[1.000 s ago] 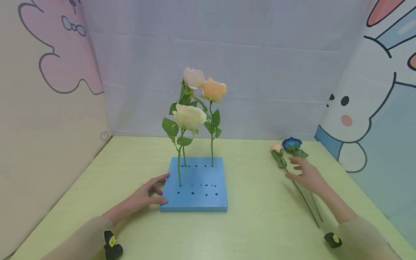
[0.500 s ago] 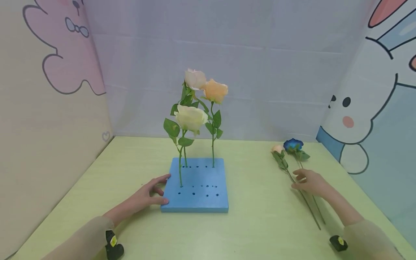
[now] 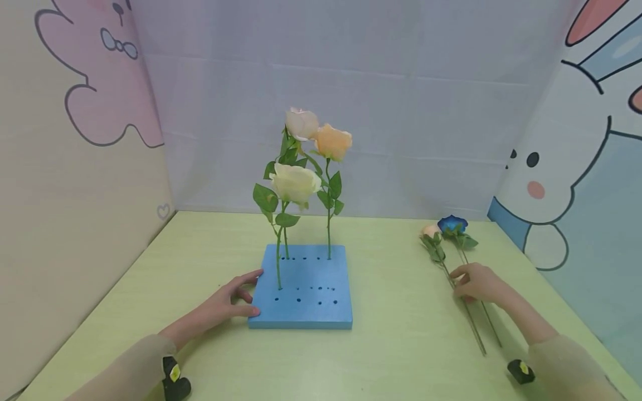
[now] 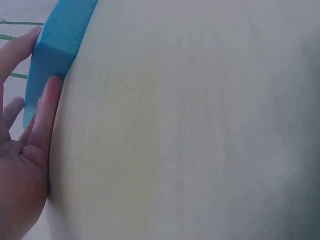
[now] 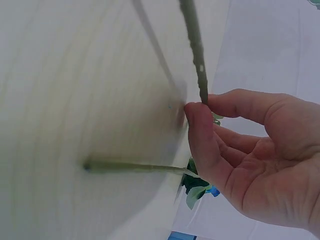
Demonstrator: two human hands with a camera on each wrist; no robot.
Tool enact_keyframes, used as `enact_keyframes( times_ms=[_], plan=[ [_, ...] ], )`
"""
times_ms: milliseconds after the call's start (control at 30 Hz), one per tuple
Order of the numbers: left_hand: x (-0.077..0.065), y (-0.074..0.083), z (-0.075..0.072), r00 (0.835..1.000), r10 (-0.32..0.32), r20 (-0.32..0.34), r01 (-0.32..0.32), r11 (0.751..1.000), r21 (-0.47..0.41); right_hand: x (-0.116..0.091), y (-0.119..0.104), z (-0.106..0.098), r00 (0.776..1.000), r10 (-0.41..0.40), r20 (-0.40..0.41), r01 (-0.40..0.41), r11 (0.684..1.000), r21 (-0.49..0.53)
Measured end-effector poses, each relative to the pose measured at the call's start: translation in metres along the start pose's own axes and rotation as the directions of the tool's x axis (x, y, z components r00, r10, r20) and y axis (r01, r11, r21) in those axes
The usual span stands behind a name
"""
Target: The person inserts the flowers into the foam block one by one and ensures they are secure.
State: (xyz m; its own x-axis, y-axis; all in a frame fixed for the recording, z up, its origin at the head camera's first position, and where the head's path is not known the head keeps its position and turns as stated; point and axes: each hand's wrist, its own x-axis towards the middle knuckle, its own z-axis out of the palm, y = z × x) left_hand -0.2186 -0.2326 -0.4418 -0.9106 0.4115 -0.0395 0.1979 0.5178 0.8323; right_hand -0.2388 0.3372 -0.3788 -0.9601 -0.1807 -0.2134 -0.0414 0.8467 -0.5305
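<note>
In the head view my right hand (image 3: 478, 284) pinches the stem of a pale peach rose (image 3: 430, 230) between thumb and forefinger. Close up, the right wrist view shows this stem (image 5: 194, 45) held at the fingertips. Beside it a blue rose (image 3: 452, 224) lies on the table, its stem (image 5: 135, 166) passing near my right hand. My left hand (image 3: 228, 301) rests against the left edge of a blue foam board (image 3: 316, 314), fingers mostly straight. Standing upright in the board's holes are a cream rose (image 3: 295, 182), a pale pink rose (image 3: 302, 123) and an orange rose (image 3: 333, 142).
The board has several other holes across its top. A pale yellow-green table (image 3: 391, 334) lies beneath everything. White cloth (image 3: 401, 111) hangs behind the table, and printed cartoon panels (image 3: 551, 184) flank it.
My right hand has moved down along the two lying stems and closed its fingertips on the peach rose's stem, whose lower end has shifted slightly left. My left hand stays on the board.
</note>
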Motion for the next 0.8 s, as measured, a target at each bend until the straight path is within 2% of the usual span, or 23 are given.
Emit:
enact_keyframes(
  times_ms=[133,433,800],
  plan=[
    [0.0001,-0.0008,0.0000,1.000,-0.001,0.002,0.001,1.000,-0.011,0.0021,-0.0005,-0.0020,0.999,0.039,0.037,-0.040,0.999,0.028],
    [0.0008,-0.0001,0.0003,1.000,-0.016,-0.004,0.016,1.000,-0.022,0.0057,0.0017,-0.0040,0.989,0.068,0.130,-0.088,0.984,0.152],
    [-0.0001,-0.0008,0.0007,1.000,-0.002,-0.007,0.002,1.000,-0.005,0.0064,0.0081,-0.0032,0.971,-0.003,0.239,-0.078,0.941,0.329]
  ],
)
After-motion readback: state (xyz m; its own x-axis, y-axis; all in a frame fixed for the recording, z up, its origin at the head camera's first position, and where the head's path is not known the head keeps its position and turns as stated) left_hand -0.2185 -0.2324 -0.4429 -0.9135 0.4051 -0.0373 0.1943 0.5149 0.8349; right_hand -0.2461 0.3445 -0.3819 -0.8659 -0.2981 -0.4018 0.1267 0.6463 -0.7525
